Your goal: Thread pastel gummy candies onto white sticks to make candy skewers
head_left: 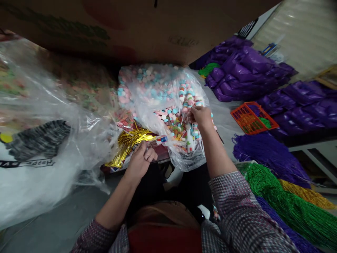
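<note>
My right hand (pixel 201 116) reaches over an open clear plastic bag (pixel 147 117), its fingers pinched at a candy skewer (pixel 185 109) among several others on white sticks. Pink, white and blue round candies (pixel 151 84) fill the back of the bag, and coloured gummy rings (pixel 177 128) lie nearer me. My left hand (pixel 142 157) is closed in front of the bag; what its curled fingers hold is hard to make out. Just beyond it is a small red, white and blue piece (pixel 162 139). Gold metallic twist ties (pixel 134 138) are heaped beside this hand.
A large cardboard box (pixel 137 31) overhangs the back. Left are plastic bags of candies (pixel 84 84) and a grey knitted glove (pixel 39 138). On the right sit purple packs (pixel 244 73), an orange basket (pixel 254 119), and green (pixel 284 200) and purple strand bundles (pixel 268 156).
</note>
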Motion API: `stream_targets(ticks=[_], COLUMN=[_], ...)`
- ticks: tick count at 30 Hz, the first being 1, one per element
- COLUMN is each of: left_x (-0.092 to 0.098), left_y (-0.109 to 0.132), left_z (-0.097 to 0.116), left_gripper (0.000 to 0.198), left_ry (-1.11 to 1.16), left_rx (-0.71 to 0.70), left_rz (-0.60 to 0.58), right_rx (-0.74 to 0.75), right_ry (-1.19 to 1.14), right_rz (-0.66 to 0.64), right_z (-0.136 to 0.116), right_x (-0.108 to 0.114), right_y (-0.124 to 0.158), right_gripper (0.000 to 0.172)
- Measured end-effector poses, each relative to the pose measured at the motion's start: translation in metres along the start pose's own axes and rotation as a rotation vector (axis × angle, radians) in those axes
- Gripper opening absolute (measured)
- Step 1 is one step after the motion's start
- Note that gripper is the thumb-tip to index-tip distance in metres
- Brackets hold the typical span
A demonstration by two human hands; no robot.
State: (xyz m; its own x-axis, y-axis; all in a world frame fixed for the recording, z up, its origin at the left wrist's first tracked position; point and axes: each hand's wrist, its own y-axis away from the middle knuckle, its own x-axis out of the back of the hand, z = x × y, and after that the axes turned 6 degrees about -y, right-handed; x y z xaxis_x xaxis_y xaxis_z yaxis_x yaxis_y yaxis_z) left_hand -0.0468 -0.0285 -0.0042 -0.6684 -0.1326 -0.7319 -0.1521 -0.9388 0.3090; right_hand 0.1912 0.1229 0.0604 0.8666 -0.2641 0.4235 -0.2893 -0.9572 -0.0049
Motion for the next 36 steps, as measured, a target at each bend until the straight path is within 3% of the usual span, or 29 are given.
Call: stream_targets(ticks=[2, 6, 11, 16, 20, 29, 36], left_x=[0.001, 0.001, -0.002, -0.008, -0.012, -0.023, -0.011], left_y=[-0.002, -0.006, -0.010, -0.009, -0.007, -0.004, -0.007], left_z=[0.001, 0.005, 0.011, 0.010, 0.004, 0.002, 0.000], left_gripper=[0.046, 0.032, 0.047, 0.046, 0.047, 0.051, 0.051], left_ry=[0.017, 0.041, 0.058, 0.011, -0.056, -0.176, -0.254], left_rx=[-0.016, -0.050, -0.039, -0.023, -0.010, 0.023, -0.016], left_rz=[-0.030, -0.060, -0.056, -0.058, -0.071, -0.008, -0.060], right_rx=[-0.101, -0.159, -0.146, -0.073, -0.020, -0.005, -0.006], right_ry=[-0.136, -0.310, -0.618, -0.554, -0.421, -0.278, -0.130], right_rz=[0.003, 0.007, -0.092, -0.162, -0.206, -0.274, -0.282], right_z=[0.000, -0.002, 0.014, 0.043, 0.058, 0.072, 0.078], right_x=[0.006, 0.016, 0.033, 0.059, 0.080, 0.093, 0.106], right_y=[0.005, 0.031, 0.087, 0.144, 0.172, 0.187, 0.183], right_gripper=[0.015, 0.016, 0.030, 0.034, 0.035, 0.033, 0.033])
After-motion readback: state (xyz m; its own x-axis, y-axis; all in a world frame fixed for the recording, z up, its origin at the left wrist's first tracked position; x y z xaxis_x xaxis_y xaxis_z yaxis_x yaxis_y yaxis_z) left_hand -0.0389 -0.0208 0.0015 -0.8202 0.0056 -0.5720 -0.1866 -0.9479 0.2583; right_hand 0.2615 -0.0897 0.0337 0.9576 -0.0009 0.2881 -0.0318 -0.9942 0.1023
